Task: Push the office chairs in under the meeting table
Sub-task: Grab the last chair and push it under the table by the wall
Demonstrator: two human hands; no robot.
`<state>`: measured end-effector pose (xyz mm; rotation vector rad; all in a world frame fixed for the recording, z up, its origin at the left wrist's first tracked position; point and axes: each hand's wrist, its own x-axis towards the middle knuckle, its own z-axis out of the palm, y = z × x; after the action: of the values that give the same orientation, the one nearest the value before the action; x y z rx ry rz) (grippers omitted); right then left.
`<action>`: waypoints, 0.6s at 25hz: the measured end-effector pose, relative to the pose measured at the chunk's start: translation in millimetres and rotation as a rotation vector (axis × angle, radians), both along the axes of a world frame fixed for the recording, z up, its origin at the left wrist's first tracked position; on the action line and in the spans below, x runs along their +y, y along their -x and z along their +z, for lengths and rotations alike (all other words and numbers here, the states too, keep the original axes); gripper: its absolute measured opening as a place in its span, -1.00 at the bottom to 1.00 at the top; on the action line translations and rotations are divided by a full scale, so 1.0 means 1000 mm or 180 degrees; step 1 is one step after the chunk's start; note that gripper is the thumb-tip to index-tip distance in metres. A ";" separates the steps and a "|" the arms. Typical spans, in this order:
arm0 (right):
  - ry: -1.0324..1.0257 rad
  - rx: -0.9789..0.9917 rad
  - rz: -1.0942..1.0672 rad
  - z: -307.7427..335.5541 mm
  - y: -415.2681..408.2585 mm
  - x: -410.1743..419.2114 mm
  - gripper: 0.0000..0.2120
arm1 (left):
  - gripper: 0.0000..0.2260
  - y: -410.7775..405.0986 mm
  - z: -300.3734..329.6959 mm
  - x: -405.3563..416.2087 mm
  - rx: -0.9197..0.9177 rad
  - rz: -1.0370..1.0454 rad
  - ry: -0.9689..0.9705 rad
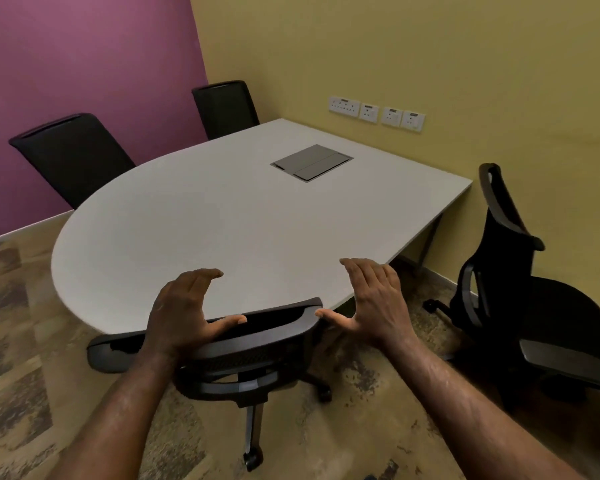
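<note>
The pale grey meeting table [194, 216] has a rounded near end. Right below me a black office chair [257, 344] stands with its back top against the table's near edge, seat hidden under the top. My left hand [184, 313] hovers over that backrest, fingers spread, thumb near the top rail. To the right of the backrest's end my right hand [371, 299] is open, touching nothing. At the right a second black chair [520, 299] stands away from the table, turned sideways. Two more black chairs [73, 157] [226, 109] sit tucked in at the far side.
A grey cable hatch [312, 162] is set into the tabletop. Wall sockets [378, 112] line the yellow wall behind the table; the purple wall is at the left. Patterned carpet [21, 341] covers the floor around me.
</note>
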<state>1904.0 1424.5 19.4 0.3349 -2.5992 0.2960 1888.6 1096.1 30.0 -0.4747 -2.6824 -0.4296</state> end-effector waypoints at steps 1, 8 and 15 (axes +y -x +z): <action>-0.0011 0.0003 -0.0077 0.003 0.003 0.012 -0.14 | -0.24 0.009 0.004 0.011 0.0011 -0.0051 -0.0001; 0.0133 0.0141 -0.0603 0.011 0.038 0.097 -0.16 | -0.26 0.084 0.022 0.107 0.0200 -0.0559 0.0120; 0.0264 0.0149 -0.1066 0.018 0.077 0.185 -0.18 | -0.28 0.170 0.032 0.203 0.0212 -0.1004 0.0304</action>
<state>1826.8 1609.7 37.6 -0.1218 -2.5334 0.2719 1718.8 1299.3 61.6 -0.9305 -2.5771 -0.3650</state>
